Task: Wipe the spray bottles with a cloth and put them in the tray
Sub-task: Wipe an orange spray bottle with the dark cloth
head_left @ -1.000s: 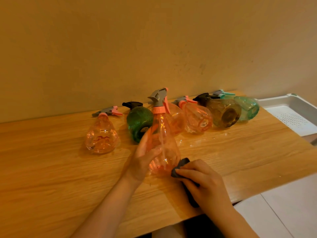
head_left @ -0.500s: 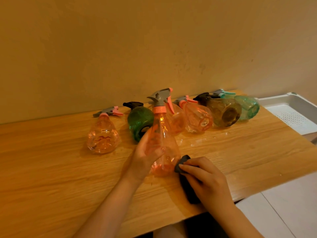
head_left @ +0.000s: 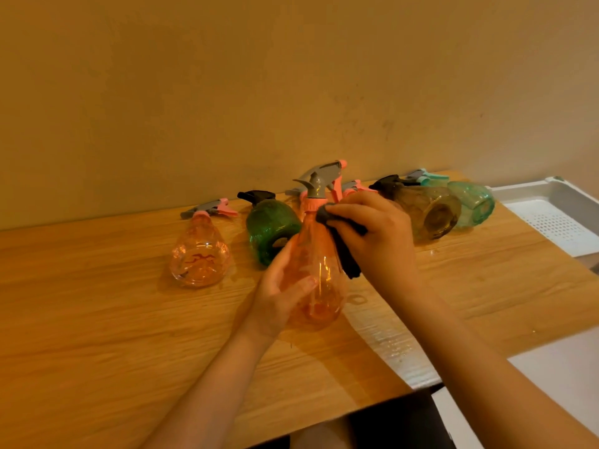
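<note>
An orange spray bottle point(head_left: 319, 270) with a grey and pink trigger head stands upright on the wooden table point(head_left: 97, 319). My left hand point(head_left: 278, 296) grips its lower body from the left. My right hand point(head_left: 376, 234) holds a dark cloth point(head_left: 343, 247) against the bottle's upper right side, just below the neck. The white perforated tray point(head_left: 551, 218) sits at the far right with nothing visible in it.
Several other spray bottles lie along the wall: an orange one point(head_left: 201, 251) at left, a dark green one point(head_left: 270, 226), a brown one point(head_left: 428, 212), a teal one point(head_left: 473, 202). Another pink-headed one is mostly hidden behind my right hand. A wet patch point(head_left: 389, 335) glistens near the front edge.
My right hand has risen with the cloth from the bottle's base to its neck. The left hand keeps its grip on the bottle.
</note>
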### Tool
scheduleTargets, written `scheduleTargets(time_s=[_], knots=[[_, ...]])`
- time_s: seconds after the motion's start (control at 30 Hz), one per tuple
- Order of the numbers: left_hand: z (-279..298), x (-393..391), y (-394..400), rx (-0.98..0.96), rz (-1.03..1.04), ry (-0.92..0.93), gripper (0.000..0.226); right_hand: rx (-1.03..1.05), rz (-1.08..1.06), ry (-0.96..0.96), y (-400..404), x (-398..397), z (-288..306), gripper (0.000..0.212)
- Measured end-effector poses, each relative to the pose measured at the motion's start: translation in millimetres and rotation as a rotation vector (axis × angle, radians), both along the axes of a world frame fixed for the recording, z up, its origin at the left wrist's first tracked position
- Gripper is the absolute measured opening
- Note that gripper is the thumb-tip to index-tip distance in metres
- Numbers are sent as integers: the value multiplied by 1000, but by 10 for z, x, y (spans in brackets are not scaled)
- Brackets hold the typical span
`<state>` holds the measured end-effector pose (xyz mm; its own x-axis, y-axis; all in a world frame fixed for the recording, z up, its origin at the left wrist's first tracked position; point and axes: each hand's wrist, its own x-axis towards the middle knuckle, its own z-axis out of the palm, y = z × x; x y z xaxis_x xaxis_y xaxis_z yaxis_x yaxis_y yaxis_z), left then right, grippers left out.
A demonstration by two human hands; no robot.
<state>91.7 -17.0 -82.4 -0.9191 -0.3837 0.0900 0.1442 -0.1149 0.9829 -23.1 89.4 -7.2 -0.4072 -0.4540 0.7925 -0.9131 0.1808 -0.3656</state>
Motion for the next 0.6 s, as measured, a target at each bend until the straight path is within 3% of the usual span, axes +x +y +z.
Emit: scheduleTargets(time_s=[0.27,0.4,0.6], knots=[[-8,-20,-22,26,11,-6,66,-5,88,-194,368,360,-486,16],[0,-42,-5,15,27,-3,71,43,63,-196,617,537,-741,19],[-20,-47,-13,54,50,-2,52,64,76,-150,619,600,-820,19]])
